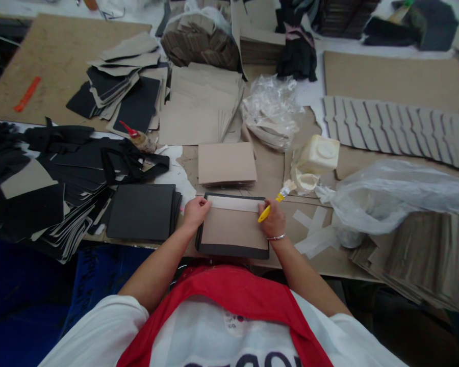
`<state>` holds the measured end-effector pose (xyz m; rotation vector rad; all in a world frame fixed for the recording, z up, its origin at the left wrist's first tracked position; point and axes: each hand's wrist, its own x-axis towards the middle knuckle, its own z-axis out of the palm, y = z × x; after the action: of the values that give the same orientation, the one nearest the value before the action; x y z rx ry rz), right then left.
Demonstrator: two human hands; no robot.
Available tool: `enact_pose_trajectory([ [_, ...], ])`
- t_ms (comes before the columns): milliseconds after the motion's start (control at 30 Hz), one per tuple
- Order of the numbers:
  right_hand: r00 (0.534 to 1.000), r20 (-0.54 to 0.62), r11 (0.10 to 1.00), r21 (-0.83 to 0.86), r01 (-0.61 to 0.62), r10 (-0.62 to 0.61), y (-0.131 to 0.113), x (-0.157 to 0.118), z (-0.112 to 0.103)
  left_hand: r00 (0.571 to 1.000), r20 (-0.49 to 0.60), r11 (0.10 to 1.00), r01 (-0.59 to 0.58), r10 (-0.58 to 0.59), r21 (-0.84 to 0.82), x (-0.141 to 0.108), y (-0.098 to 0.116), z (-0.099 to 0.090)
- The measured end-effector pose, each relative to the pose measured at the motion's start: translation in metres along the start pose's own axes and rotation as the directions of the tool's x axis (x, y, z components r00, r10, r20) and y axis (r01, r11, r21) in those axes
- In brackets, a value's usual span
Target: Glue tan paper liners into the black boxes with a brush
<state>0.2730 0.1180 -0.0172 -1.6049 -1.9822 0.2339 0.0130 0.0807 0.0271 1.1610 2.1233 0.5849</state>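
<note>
A beige board (233,227) lies on a larger black sheet (237,251) at the table's front edge, with black margins showing around it. Across the board's upper part runs a white strip (235,204). My left hand (197,212) pinches the left end of this strip between thumb and finger. At the strip's right end is my right hand (273,218), its fingers closed around a yellow-handled brush (270,207) whose bristles point up and to the right. Just beyond the brush tip stands an open white container (306,179) with a pale, crusted rim.
Beige boards (227,162) are stacked just behind the work. Black boards (141,211) lie to the left, white strips (314,229) to the right. A plastic bag (390,196) and a brown board pile (424,255) sit further right. A red-tipped bottle (141,138) lies back left.
</note>
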Motion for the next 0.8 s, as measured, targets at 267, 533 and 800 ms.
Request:
enact_pose_trajectory([
  [267,1.000,0.006,0.999,-0.040,-0.003,0.003,-0.002,0.002,0.000,1.000,0.016,1.000,-0.001,0.000,0.016,0.001,0.002,0.001],
  [533,0.996,0.086,0.994,-0.106,0.008,0.001,-0.005,0.006,-0.004,0.999,0.016,0.988,-0.053,0.051,0.145,-0.001,0.002,-0.001],
  [800,0.978,0.119,0.985,0.014,0.170,-0.170,-0.036,0.003,-0.009,0.743,0.213,0.665,-0.665,0.634,0.340,-0.027,0.021,0.034],
])
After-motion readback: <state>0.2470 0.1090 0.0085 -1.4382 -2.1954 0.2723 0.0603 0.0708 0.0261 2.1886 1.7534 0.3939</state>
